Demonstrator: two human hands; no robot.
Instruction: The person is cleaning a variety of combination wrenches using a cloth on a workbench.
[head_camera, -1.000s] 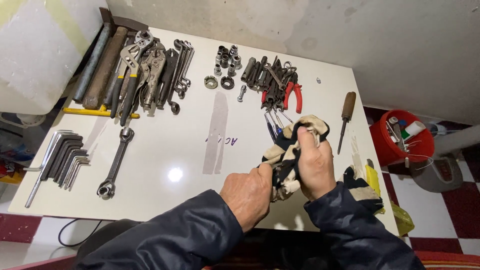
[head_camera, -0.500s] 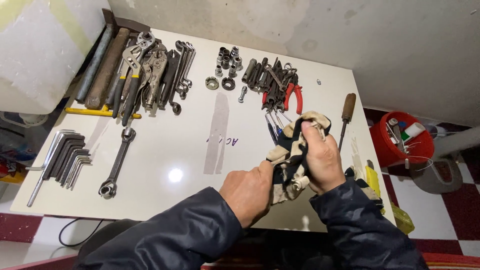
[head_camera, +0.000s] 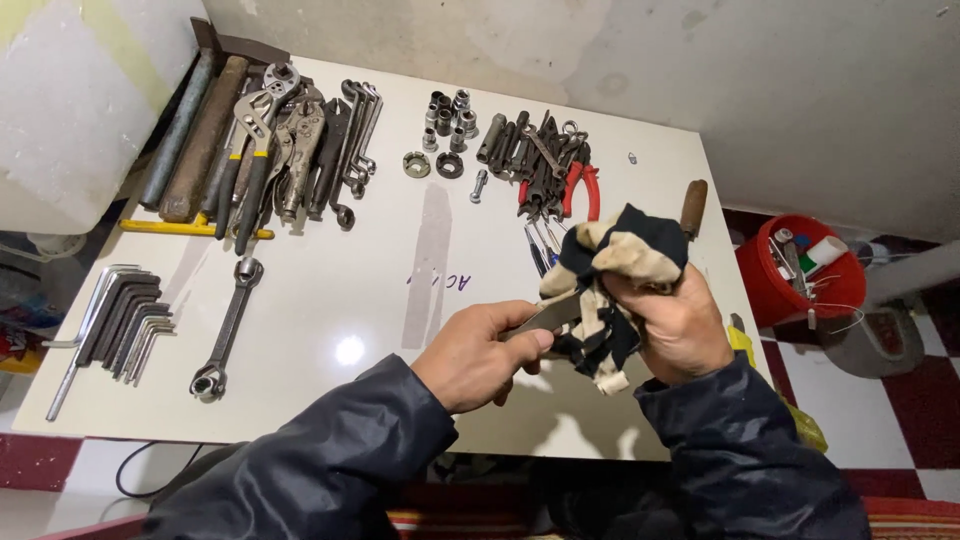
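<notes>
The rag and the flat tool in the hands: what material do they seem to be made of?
The rag looks like soft woven cloth, black and beige, matte, judging by its folds and crumples. The flat tool seems bare grey metal, since it shows a dull sheen; the cloth hides most of it.

Both hands are raised close together, left hand (head_camera: 478, 352) pinching, right hand (head_camera: 678, 322) apparently fisted.

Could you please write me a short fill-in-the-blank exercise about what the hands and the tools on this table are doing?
1. The right hand grips a black and cream ____.
2. The left hand holds a flat ____ tool whose far end goes into the rag.
3. The pliers on the white table have ____ handles.
4. The bucket beside the table is ____.

Missing words: rag; metal; red; red
</notes>
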